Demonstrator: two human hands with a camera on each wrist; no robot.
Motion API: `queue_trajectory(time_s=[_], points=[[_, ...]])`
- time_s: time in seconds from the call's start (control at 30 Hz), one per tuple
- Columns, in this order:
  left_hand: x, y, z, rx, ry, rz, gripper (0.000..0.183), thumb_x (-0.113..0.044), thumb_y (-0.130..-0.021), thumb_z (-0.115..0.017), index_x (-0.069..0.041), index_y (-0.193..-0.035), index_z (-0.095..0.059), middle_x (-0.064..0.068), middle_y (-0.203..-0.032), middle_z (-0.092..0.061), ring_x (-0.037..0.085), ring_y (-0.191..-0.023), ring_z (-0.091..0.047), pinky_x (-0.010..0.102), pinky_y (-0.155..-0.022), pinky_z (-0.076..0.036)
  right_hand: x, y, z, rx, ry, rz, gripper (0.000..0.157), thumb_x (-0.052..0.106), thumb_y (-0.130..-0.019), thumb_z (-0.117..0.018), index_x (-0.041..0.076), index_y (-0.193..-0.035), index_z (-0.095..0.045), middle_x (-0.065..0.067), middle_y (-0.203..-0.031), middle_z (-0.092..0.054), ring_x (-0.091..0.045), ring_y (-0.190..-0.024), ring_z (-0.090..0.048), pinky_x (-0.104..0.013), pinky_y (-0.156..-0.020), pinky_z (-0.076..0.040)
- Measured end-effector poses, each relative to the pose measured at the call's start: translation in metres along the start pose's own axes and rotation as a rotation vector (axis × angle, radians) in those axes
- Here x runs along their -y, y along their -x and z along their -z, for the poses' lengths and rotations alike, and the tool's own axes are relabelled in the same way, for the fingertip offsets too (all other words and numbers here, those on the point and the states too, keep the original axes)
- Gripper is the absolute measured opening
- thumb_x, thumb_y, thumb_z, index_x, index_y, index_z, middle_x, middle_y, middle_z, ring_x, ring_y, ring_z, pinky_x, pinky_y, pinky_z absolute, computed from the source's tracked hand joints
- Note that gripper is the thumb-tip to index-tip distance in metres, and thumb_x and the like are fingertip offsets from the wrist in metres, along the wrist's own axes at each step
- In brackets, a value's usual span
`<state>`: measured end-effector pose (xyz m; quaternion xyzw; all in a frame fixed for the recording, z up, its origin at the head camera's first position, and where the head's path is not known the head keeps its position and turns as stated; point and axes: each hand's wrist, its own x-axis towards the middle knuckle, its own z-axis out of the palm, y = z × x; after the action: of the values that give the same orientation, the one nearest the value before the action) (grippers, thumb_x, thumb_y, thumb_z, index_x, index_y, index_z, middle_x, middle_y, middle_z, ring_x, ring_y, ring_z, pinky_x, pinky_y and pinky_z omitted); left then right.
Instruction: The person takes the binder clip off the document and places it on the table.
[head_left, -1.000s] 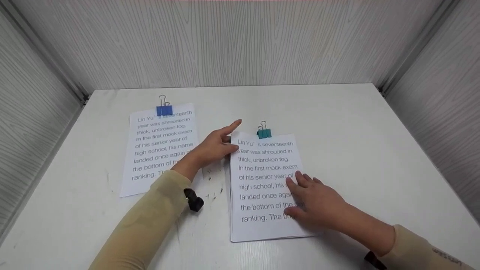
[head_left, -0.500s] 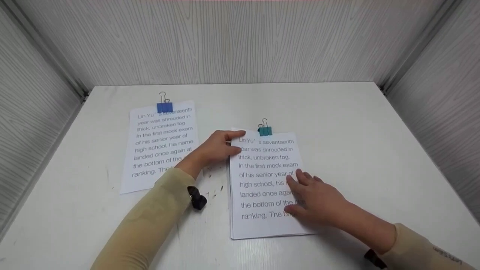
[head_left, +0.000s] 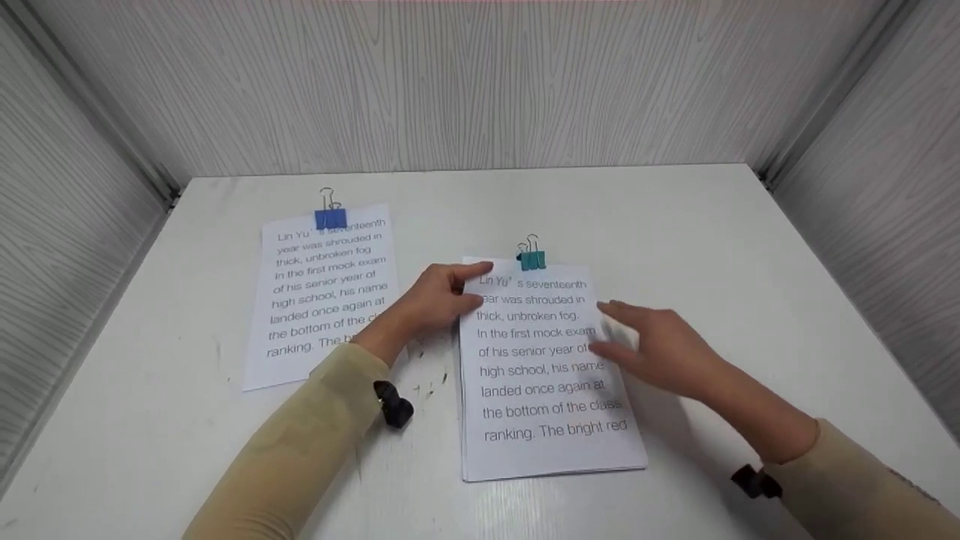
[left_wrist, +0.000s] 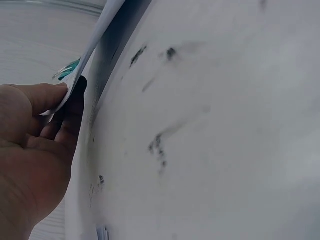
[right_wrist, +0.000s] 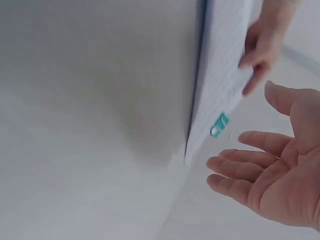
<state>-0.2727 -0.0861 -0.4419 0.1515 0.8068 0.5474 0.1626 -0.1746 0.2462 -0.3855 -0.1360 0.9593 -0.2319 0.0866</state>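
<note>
A stack of printed paper (head_left: pixel 540 375) lies on the table in front of me, with a teal binder clip (head_left: pixel 533 260) on its top edge. My left hand (head_left: pixel 435 296) pinches the stack's left edge close to the upper corner. In the left wrist view, thumb and fingers lie on either side of the paper (left_wrist: pixel 92 47). My right hand (head_left: pixel 664 349) hovers by the stack's right edge, its fingertips overlapping that edge in the head view. From the right wrist, that hand (right_wrist: pixel 280 170) shows spread fingers and nothing in them.
Another printed stack (head_left: pixel 326 292), held by a blue binder clip (head_left: pixel 331 219), lies at the left, partly behind my left forearm. Dark marks (left_wrist: pixel 157 145) speckle the white table (head_left: pixel 675 217). Grained panels (head_left: pixel 465 82) wall in the back and sides.
My left index finger has come down onto the paper's upper left corner. My right hand has moved off the page, up and right, uncovering the lower lines of text.
</note>
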Motion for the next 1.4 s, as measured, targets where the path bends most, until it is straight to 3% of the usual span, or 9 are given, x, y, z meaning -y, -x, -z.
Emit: queue_trajectory(time_s=[0.17,0.27,0.53,0.67,0.83,1.17,1.4], points=[[-0.001,0.005,0.0,-0.009,0.0,-0.031,0.059,-0.007,-0.101,-0.068,-0.021,-0.157,-0.054,0.0,-0.142,-0.066,0.016,-0.109,-0.07,0.03,-0.093,-0.057,-0.015,-0.036,0.029,-0.108,-0.103,0.047,0.066,0.043,-0.102,-0.072,0.008,-0.156,-0.055,-0.017,-0.152,-0.059,-0.038,-0.119,-0.068,-0.054,-0.101,-0.054],[-0.003,0.009,0.0,-0.016,0.002,-0.041,0.059,-0.008,-0.101,-0.068,-0.022,-0.157,-0.055,0.001,-0.141,-0.067,0.017,-0.108,-0.071,0.03,-0.091,-0.058,-0.025,-0.06,0.04,-0.136,-0.204,0.086,0.063,0.042,-0.102,-0.073,0.009,-0.153,-0.057,-0.015,-0.149,-0.062,-0.036,-0.132,-0.063,-0.054,-0.11,-0.05],[-0.012,0.015,-0.003,0.009,0.084,-0.053,0.059,-0.005,-0.102,-0.067,-0.023,-0.157,-0.054,0.002,-0.128,-0.074,0.022,-0.098,-0.077,0.034,-0.083,-0.062,-0.036,-0.118,0.052,-0.081,-0.572,0.14,0.058,0.033,-0.102,-0.075,0.013,-0.153,-0.058,-0.009,-0.144,-0.067,-0.02,-0.131,-0.064,-0.037,-0.114,-0.047],[-0.015,0.016,-0.005,0.021,0.098,-0.069,0.059,-0.006,-0.102,-0.067,-0.023,-0.157,-0.054,0.003,-0.125,-0.075,0.024,-0.096,-0.077,0.034,-0.082,-0.062,-0.037,-0.136,0.053,-0.029,-0.687,0.186,0.055,0.026,-0.103,-0.073,0.01,-0.154,-0.057,-0.013,-0.146,-0.064,-0.024,-0.134,-0.062,-0.031,-0.112,-0.049],[-0.019,0.016,-0.007,0.034,0.116,-0.091,0.059,-0.006,-0.102,-0.068,-0.022,-0.157,-0.054,0.003,-0.123,-0.076,0.024,-0.097,-0.077,0.034,-0.083,-0.062,-0.036,-0.149,0.052,0.057,-0.742,0.206,0.053,0.022,-0.105,-0.07,0.007,-0.154,-0.056,-0.016,-0.149,-0.061,-0.027,-0.137,-0.06,-0.035,-0.112,-0.05],[-0.024,0.015,-0.011,0.065,0.155,-0.157,0.057,-0.003,-0.102,-0.067,-0.02,-0.156,-0.056,0.005,-0.13,-0.074,0.023,-0.104,-0.076,0.032,-0.085,-0.061,-0.026,-0.165,0.045,0.251,-0.718,0.09,0.047,0.027,-0.105,-0.071,0.009,-0.148,-0.063,-0.008,-0.142,-0.067,-0.023,-0.132,-0.063,-0.041,-0.115,-0.047],[-0.022,0.014,-0.012,0.068,0.161,-0.171,0.056,-0.002,-0.102,-0.067,-0.019,-0.155,-0.057,0.005,-0.13,-0.074,0.023,-0.105,-0.075,0.031,-0.088,-0.061,-0.02,-0.167,0.043,0.273,-0.718,0.07,0.041,0.024,-0.105,-0.07,0.007,-0.142,-0.068,-0.01,-0.136,-0.071,-0.024,-0.128,-0.065,-0.038,-0.113,-0.049]])
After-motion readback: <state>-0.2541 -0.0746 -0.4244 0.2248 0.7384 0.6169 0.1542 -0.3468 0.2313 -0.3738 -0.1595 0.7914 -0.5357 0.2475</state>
